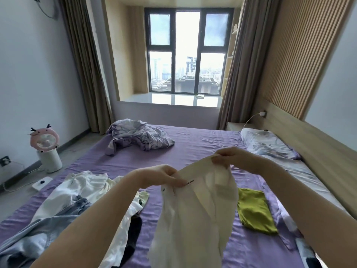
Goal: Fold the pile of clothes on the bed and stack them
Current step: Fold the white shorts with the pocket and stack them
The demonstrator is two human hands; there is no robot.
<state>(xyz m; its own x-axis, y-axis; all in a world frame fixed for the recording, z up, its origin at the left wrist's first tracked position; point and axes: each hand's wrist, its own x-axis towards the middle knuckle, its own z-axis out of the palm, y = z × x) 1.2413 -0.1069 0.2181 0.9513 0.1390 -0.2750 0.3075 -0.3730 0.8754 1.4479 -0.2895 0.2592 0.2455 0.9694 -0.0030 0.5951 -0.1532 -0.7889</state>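
The white garment [195, 213] hung in the air above the purple bed [202, 144], its long axis running downward toward the camera and its upper edge slanting up to the right. The left hand [164, 176] pinched this edge at the lower end, and the right hand [225, 157] pinched it at the higher end. Behind the garment a green cloth [255, 211] lay flat on the sheet, partly covered by it. The unfolded pile [73, 200] lay at the left, crossed by the left forearm. A crumpled lilac blanket [135, 137] lay farther away, and a pillow [268, 146] at the right. The garment was perhaps a shirt; its lower end was cut off by the frame.
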